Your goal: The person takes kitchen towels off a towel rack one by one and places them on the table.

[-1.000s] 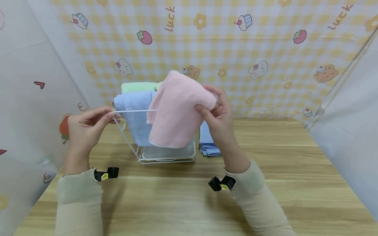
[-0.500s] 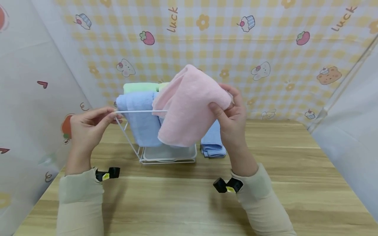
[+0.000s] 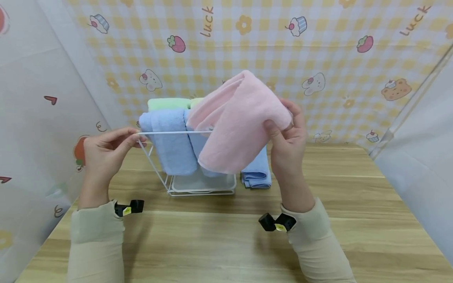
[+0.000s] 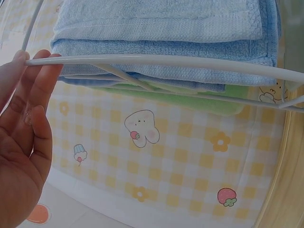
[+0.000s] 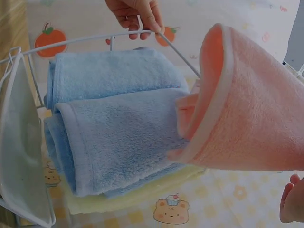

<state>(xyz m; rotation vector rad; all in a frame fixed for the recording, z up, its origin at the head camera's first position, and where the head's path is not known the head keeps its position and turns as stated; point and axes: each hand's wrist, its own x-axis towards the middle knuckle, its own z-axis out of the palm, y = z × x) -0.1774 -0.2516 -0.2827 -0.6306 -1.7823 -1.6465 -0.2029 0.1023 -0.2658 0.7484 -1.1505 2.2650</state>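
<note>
A white wire rack [image 3: 166, 133] stands on the table with a shallow tray [image 3: 203, 184] in its base. At its front top left corner my left hand [image 3: 104, 155] pinches the bar between thumb and fingers; the left wrist view shows this bar [image 4: 166, 61] up close. My right hand [image 3: 290, 147] grips a folded pink towel [image 3: 244, 122] by its right end, thumb on the near side. The towel's left part hangs down behind and over the front bar's right portion. Two folded blue towels [image 3: 171, 141] hang side by side on the rack, the right one partly hidden.
Behind the blue towels hang a green towel [image 3: 168, 103] and a yellow towel [image 3: 196, 103]. Another folded blue towel [image 3: 256, 173] lies on the wooden table [image 3: 212, 236], right of the rack. A patterned curtain [image 3: 329, 51] rises close behind.
My right hand has moved right and slightly up with the pink towel, uncovering more of the right blue towel on the rack. The left hand has stayed on the rack's corner.
</note>
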